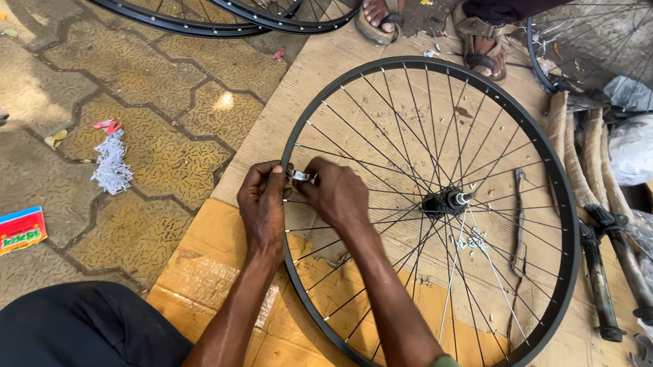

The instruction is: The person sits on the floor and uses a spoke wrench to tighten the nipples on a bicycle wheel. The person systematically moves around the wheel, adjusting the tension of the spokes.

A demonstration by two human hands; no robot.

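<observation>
A black bicycle wheel rim (566, 213) with thin steel spokes lies flat on cardboard (209, 252), its hub (446, 201) at the centre. My left hand (263, 202) grips the rim's left edge. My right hand (337, 194) reaches in over the spokes and pinches a small round metal spoke tool (300, 176) at the rim, right beside my left fingers. Both forearms cross the wheel's lower left part. A small pile of loose metal nipples (476, 239) lies just right of the hub.
Other wheels (201, 13) lie at the top left and top right. Another person's sandalled feet (427, 20) stand beyond the rim. Bicycle handlebars with grips (602, 246), plastic bags and a wrench (651, 366) are on the right. A small red box (18, 229) and shredded paper (112, 164) lie on the paving.
</observation>
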